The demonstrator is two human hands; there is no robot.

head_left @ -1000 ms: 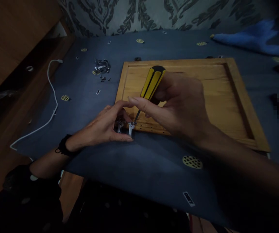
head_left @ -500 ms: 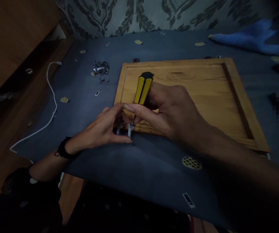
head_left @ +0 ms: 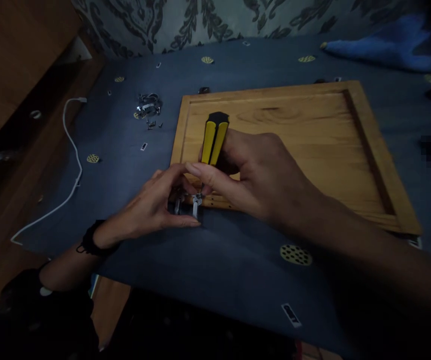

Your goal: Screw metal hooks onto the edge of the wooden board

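A yellow and black screwdriver (head_left: 214, 137) stands nearly upright in my right hand (head_left: 253, 175), its handle gripped between thumb and fingers. Its tip is mostly hidden behind my fingers, beside a small silver metal fitting (head_left: 195, 204) on the near left edge of the framed wooden panel (head_left: 380, 160). My left hand (head_left: 153, 200) curls around this fitting, with the thumb at its lower end and the fingers above. A second metal fitting (head_left: 178, 204) sits just left of it, partly covered by my left fingers. Small holes dot the panel's edge to the right.
More metal fittings (head_left: 149, 104) and several loose screws (head_left: 151, 125) lie left of the panel on the blue patterned cloth (head_left: 215, 270). A white cable (head_left: 76, 150) runs down the left side. A blue cloth-like bundle (head_left: 384, 47) lies at the back right.
The view has shifted slightly, so most things appear a little further left. Both hands keep their hold, and the screwdriver stays at the same fitting.
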